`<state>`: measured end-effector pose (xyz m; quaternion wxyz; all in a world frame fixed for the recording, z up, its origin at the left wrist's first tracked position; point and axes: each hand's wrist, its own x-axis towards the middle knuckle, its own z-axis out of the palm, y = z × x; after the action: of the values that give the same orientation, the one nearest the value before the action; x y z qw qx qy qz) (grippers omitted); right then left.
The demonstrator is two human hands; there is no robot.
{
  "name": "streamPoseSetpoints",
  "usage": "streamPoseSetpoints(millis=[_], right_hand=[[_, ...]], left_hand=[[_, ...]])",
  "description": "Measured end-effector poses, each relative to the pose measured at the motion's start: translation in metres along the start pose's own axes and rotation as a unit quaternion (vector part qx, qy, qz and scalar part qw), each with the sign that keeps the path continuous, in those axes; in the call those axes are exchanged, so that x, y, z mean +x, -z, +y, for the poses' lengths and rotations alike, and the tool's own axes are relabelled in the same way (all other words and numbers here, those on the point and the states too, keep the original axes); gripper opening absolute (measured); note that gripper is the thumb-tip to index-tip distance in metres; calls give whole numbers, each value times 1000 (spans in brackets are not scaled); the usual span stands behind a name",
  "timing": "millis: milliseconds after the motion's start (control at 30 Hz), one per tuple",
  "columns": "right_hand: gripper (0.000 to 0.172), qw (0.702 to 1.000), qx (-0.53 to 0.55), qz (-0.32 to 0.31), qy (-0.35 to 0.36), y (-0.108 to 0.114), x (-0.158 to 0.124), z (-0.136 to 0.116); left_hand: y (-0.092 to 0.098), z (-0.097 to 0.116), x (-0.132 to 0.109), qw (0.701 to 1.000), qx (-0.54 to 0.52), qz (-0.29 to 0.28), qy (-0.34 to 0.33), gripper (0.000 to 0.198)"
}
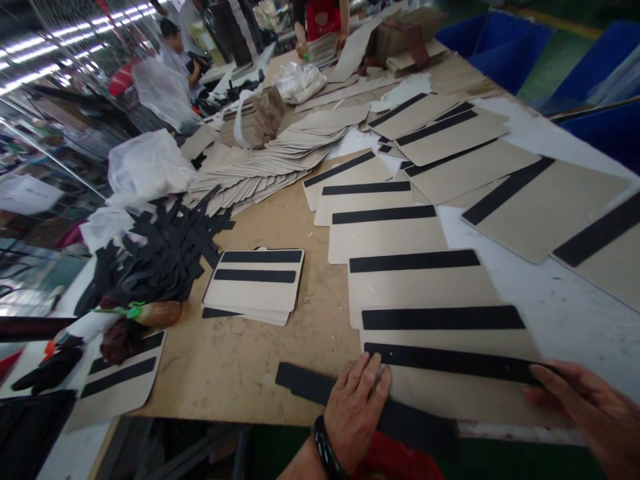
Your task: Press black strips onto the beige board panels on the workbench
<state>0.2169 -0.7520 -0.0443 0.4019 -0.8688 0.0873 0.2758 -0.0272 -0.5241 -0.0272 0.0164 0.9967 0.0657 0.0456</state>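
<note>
My left hand (356, 407), with a black bracelet on the wrist, lies with fingers stretched out, its fingertips at the left end of a black strip (450, 362). That strip lies across the nearest beige board (450, 397). The thumb of my right hand (575, 400) rests on the strip's right end, its other fingers curled by the board's edge and partly hidden. Beneath my left hand are loose dark strips (305, 383) at the table's front edge. Beyond, overlapping boards (415, 283) run back in a row, each bearing one black strip.
A small stack of boards with black strips (255, 293) sits mid-table. To the left are a heap of black strips (155, 253) and a wooden-handled tool (160, 313). Fanned plain boards (270, 160) lie farther back; blue bins (495, 47) stand right. Co-workers are at the far end.
</note>
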Motion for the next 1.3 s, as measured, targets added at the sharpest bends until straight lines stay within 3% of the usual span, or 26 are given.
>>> streamPoseSetpoints(millis=[133, 400, 633, 833, 933, 1133, 1300], right_hand=[[47, 992, 67, -32, -106, -2, -7, -21], [40, 990, 91, -25, -105, -7, -10, -24], [39, 998, 57, -12, -29, -11, -6, -12], [41, 996, 26, -18, 79, -16, -15, -14], [35, 995, 17, -16, 99, -18, -13, -14], [28, 990, 5, -13, 137, -19, -9, -12], [25, 986, -15, 2, 169, -21, -6, -12]], left_hand=[[-2, 0, 0, 1000, 5, -8, -8, 42], [-1, 0, 0, 999, 14, -31, -5, 46], [-2, -3, 1, 999, 9, -30, -19, 49], [-8, -9, 4, 999, 18, 27, -37, 56], [-12, -14, 4, 996, 53, 4, -65, 61], [-18, -24, 3, 991, 81, 15, -109, 59], [-20, -24, 4, 994, 62, 26, -86, 73]])
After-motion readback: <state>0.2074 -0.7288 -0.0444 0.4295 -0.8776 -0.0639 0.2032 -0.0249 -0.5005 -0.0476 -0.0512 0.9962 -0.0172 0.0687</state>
